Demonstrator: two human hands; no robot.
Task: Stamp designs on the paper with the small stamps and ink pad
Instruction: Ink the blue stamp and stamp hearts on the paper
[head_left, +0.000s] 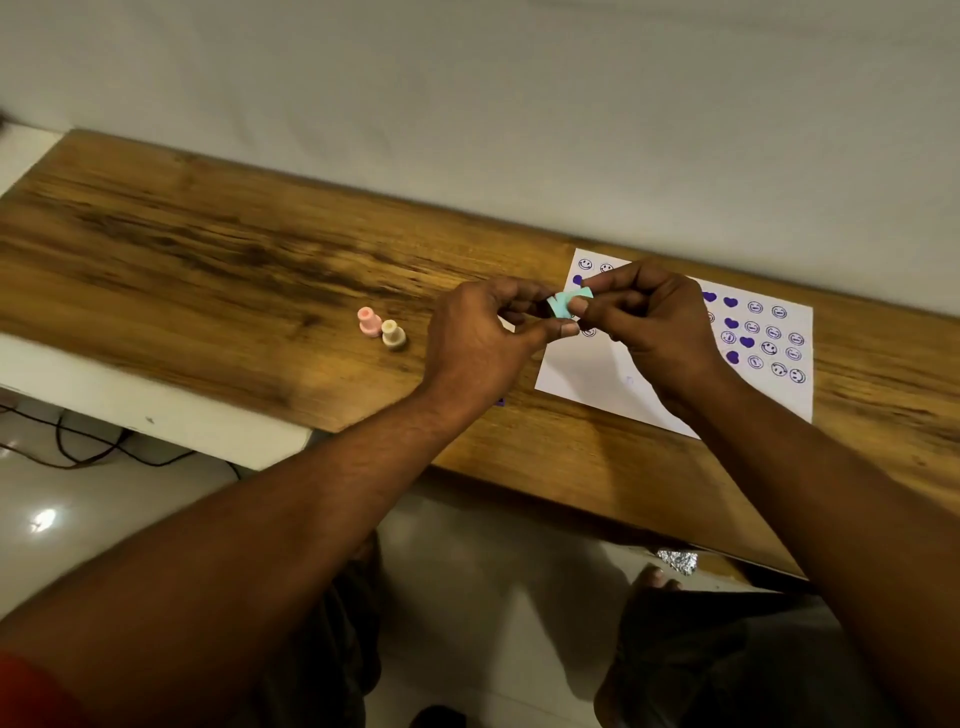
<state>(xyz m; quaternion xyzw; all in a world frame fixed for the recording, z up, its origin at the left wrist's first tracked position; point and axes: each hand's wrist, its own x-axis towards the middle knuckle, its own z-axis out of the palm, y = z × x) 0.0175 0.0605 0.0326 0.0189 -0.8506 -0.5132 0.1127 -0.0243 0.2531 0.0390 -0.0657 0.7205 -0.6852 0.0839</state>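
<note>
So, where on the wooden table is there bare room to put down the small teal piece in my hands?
Free: the wooden table stretch left of the small pink stamp and beige stamp; the unprinted near-left corner of the white paper. Crowded: under the left hand and right hand, and the paper's printed right side.

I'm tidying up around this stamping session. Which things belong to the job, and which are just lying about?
Job: paper, pink stamp, beige stamp, teal piece pinched between left hand and right hand.
Lying about: floor cables, crinkled foil under the table.
</note>
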